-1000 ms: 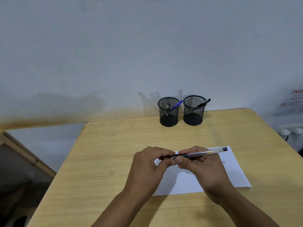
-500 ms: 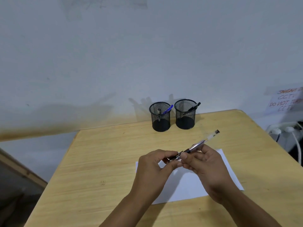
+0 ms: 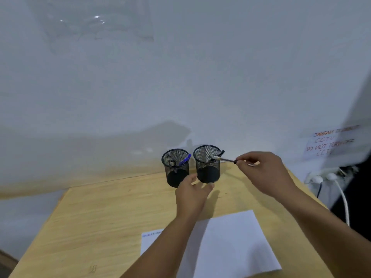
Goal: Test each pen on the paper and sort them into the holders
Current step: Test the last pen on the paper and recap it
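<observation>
A clear-barrelled pen is pinched at its dark end by the fingertips of the right hand and is held almost level, its other end already lowered past the rim of the right holder at about 12 o'clock on the counter. A dark-capped pen is seen leaning on that holder's far rim. The left hand is stretched toward the base of the same holder, fingers loosely spread and nothing held in its grip; whether the mesh is actually touched cannot be told. Just beside it, at roughly 11 o'clock, the left holder is shown with a blue pen and a second, darker one inside. The paper is left lying at 6 o'clock, faint blue marks being visible along its near-left corner.

The task is judged to be far along: four pens are accounted for, the testing appears done, and no loose pens are seen on the counter. Only the release of this pen into the right holder seems to be left.
</observation>
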